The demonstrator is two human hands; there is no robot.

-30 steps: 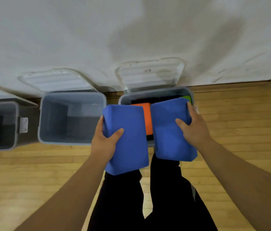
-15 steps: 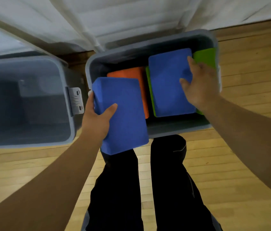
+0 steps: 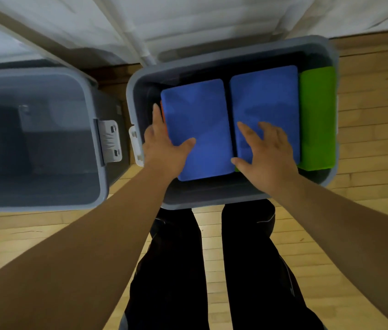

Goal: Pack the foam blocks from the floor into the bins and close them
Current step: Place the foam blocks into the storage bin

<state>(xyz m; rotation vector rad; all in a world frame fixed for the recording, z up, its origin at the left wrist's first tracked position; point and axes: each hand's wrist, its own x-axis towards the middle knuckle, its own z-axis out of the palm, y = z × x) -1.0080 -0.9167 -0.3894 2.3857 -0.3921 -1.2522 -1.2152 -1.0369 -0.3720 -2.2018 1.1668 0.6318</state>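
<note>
Blue block (image 3: pixel 200 125) in bin (image 3: pixel 212 201) | left hand (image 3: pixel 164 148) grips it | right hand (image 3: pixel 267 158) spread

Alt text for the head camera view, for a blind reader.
A person sets two blue foam blocks side by side in a grey bin, left hand gripping the left blue block, right hand resting on the right blue block. A green block lies at their right; an empty bin stands left.

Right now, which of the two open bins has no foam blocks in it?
The left bin: its grey inside is bare. The right bin holds the left blue block, the right blue block beside it and a green block at its right wall.
</note>
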